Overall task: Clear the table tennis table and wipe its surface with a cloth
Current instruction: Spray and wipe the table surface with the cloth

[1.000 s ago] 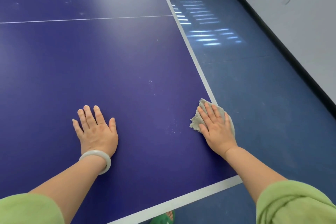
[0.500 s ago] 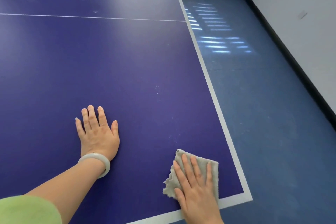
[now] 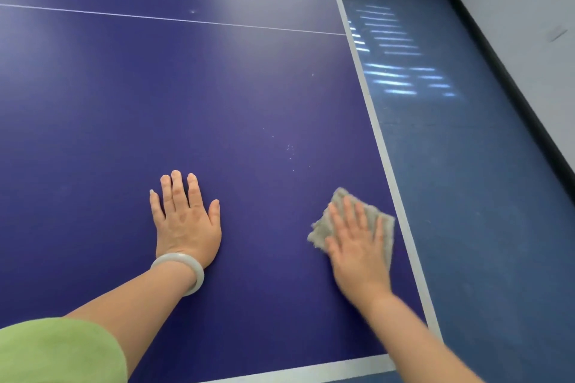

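The cloth (image 3: 325,225) is found moved forward from the near corner of the table (image 3: 217,87), pressed beside its right edge under the flat, spread right hand (image 3: 357,246), the left hand (image 3: 186,221) laid flat on the table with straight fingers; soft and light, it is judged best pinned by the palm.

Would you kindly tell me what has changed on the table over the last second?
The right hand, pressing the cloth flat, swept it toward the near end line, then back away along the right sideline. No grip changed. The left hand stayed flat on the table.
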A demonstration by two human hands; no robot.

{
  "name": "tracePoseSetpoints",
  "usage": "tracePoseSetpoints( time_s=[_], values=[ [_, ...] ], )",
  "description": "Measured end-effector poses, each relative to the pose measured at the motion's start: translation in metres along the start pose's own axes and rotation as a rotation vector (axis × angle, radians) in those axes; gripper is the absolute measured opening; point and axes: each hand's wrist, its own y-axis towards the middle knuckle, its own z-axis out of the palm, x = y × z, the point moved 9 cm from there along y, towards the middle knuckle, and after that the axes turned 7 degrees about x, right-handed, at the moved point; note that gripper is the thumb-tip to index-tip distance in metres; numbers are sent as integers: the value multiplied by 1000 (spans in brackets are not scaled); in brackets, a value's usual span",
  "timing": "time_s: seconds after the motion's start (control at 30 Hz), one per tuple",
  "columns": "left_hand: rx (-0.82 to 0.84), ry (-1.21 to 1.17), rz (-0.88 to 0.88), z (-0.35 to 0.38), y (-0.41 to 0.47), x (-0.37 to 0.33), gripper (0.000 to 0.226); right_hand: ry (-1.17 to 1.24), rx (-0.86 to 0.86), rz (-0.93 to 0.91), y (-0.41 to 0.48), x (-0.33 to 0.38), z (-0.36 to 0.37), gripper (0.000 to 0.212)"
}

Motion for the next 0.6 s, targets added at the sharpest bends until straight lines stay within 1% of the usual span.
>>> tracePoseSetpoints(
  time_s=[0.03,0.1,0.17,0.2,0.23,0.27,0.37,0.4,0.43,0.5,0.53,0.6],
  values=[
    [5,6,-1,0,0,0,72,-17,-14,-107,-19,32,5,60],
    [12,12,2,0,0,0,74,-44,25,-352,-52,91,14,58],
    [11,10,1,0,-1,0,74,-75,49,-525,-52,111,15,58],
    [11,10,0,0,-1,0,74,-104,36,-552,-39,103,15,58],
    [11,11,-1,0,-1,1,74,-126,34,-523,-19,86,15,57],
    [13,10,-2,0,0,1,74,-124,37,-431,5,61,13,56],
    [20,-1,2,1,1,1,71,-51,77,-13,64,-41,-4,62],
    [24,-1,2,2,1,0,71,-15,99,69,71,-61,-7,66],
    [26,-1,2,2,1,0,71,11,108,103,72,-67,-8,68],
    [25,1,2,1,0,1,73,20,77,86,59,-49,-7,68],
    [17,2,3,1,0,1,74,-3,54,30,45,-29,-3,65],
    [13,4,5,0,-1,0,75,-61,14,-158,10,27,5,61]
  ],
)
